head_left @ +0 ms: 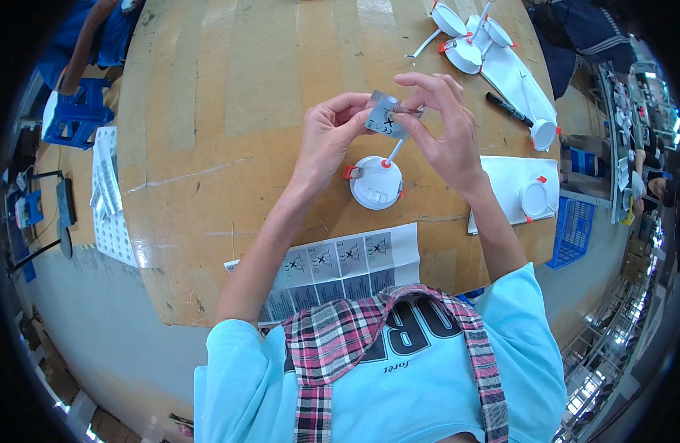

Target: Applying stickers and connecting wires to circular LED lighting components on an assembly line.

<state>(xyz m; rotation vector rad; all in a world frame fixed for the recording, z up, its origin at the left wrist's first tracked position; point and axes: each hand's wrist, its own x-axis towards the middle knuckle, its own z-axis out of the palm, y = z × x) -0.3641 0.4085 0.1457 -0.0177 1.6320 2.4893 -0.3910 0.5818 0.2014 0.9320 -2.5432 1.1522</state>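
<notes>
Both hands, left hand [329,129] and right hand [443,133], pinch a grey label [384,116] above the white round lamp [376,182] mid-surface; label not yet stuck on (probably peeling), label sheet [340,269] at near edge.

A factory assembly hall; cardboard-covered workbench [229,111], white round lamp fittings [465,37] piled at one o'clock; shelving rows [635,111] at three o'clock

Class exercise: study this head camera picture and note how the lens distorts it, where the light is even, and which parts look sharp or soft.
Head view: fisheye bends the cardboard-covered table's edges and leaves black corners; light is even, shadows soft; both hands, the small grey label and round white lamp fitting are sharp; the rim background is small and soft.
</notes>
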